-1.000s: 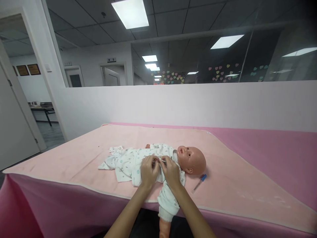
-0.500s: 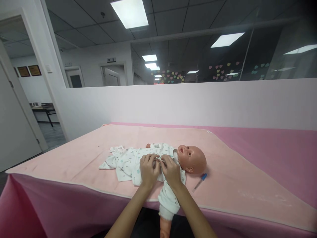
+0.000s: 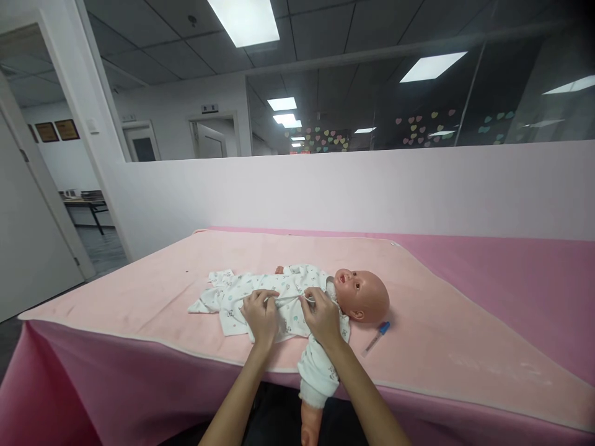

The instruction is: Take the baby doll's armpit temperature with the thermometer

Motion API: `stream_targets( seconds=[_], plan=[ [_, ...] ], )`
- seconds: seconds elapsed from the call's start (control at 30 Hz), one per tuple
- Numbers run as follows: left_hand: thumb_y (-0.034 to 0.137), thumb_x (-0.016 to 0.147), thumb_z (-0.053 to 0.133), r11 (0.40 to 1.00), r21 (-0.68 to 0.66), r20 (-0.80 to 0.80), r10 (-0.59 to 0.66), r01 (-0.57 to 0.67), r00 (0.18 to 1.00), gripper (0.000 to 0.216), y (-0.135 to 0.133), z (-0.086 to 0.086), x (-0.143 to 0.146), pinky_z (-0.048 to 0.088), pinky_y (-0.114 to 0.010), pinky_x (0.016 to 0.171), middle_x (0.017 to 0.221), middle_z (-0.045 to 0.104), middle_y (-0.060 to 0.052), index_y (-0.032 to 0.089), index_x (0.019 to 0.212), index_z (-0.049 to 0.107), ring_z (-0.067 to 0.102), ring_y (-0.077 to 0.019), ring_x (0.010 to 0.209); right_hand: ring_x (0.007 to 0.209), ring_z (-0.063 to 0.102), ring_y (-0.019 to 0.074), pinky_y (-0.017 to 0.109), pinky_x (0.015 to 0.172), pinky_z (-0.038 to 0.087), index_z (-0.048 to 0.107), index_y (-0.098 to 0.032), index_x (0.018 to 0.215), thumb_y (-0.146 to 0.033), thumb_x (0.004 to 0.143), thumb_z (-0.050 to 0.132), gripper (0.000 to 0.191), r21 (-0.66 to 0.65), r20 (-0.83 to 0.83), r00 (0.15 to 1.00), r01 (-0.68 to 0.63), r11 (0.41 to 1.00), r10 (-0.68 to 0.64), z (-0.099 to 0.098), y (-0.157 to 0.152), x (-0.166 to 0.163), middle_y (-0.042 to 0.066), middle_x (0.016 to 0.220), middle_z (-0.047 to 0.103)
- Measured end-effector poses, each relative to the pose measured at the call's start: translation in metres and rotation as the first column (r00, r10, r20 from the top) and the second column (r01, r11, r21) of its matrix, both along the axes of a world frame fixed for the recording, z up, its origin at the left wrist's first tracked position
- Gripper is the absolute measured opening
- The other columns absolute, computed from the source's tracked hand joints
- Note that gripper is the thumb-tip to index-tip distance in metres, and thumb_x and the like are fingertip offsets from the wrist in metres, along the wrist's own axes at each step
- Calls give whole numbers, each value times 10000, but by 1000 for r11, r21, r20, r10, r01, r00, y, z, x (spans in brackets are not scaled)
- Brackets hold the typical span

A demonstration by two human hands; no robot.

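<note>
A baby doll (image 3: 365,294) lies on its back, its head to the right, dressed in a white printed outfit (image 3: 232,310). Over its chest, my left hand (image 3: 261,317) pinches one end of a thin white tie string (image 3: 288,300). My right hand (image 3: 323,317) pinches the string nearer the doll's neck. Between the two hands the string is stretched out just above the cloth. One sleeved doll arm (image 3: 317,375) hangs over the table's front edge, below my right wrist.
A blue-capped pen-like thermometer (image 3: 377,336) lies right of the doll's head. Under the doll is a peach pad (image 3: 446,347) over a pink cover (image 3: 525,279). A low white wall (image 3: 353,192) stands behind the table.
My left hand has moved left, away from my right hand, and the string between them is now drawn out. My right hand stays almost in place.
</note>
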State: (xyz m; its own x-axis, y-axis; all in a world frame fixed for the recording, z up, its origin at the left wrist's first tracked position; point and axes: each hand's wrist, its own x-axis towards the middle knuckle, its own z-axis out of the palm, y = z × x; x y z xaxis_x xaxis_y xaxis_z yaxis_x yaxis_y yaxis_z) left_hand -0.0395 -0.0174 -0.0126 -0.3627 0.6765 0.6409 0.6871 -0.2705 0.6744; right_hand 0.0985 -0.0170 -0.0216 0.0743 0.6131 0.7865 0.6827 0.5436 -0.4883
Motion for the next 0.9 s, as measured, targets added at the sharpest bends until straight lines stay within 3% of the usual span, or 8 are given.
stream_targets(
  seconds=[0.17, 0.63, 0.77, 0.9],
  plan=[
    [179, 736, 449, 998, 1, -44, -66, 66, 997, 192, -5, -3, -8, 306, -421, 776, 807, 616, -31, 229, 641, 608, 473, -255, 866, 631, 555, 138, 223, 585, 388, 523, -201, 741, -272, 828, 439, 141, -18, -22, 1000, 2, 1000, -2, 1, 0, 0, 22, 738, 607],
    [259, 862, 351, 999, -24, -128, -51, 48, 990, 210, -5, -1, -1, 278, -413, 840, 859, 629, -30, 211, 821, 551, 502, -220, 883, 628, 551, 133, 217, 592, 385, 512, -197, 719, -281, 821, 465, 141, -38, -39, 999, -18, 999, 17, 0, 2, 0, 11, 713, 598],
    [265, 868, 335, 998, -33, -139, -56, 52, 989, 241, -6, -1, -1, 282, -408, 822, 838, 634, -31, 214, 789, 557, 501, -225, 867, 625, 551, 132, 217, 588, 383, 513, -198, 716, -279, 821, 461, 142, -30, -34, 999, -9, 1000, 8, 0, 3, 0, 9, 710, 597],
    [264, 808, 428, 998, -32, -234, -66, 60, 970, 143, -11, 0, 0, 281, -403, 821, 817, 628, -26, 219, 766, 556, 491, -235, 873, 625, 549, 133, 217, 587, 385, 509, -201, 711, -273, 823, 457, 143, -35, -34, 999, -4, 999, 3, 0, 3, 0, 7, 702, 596]
  ],
)
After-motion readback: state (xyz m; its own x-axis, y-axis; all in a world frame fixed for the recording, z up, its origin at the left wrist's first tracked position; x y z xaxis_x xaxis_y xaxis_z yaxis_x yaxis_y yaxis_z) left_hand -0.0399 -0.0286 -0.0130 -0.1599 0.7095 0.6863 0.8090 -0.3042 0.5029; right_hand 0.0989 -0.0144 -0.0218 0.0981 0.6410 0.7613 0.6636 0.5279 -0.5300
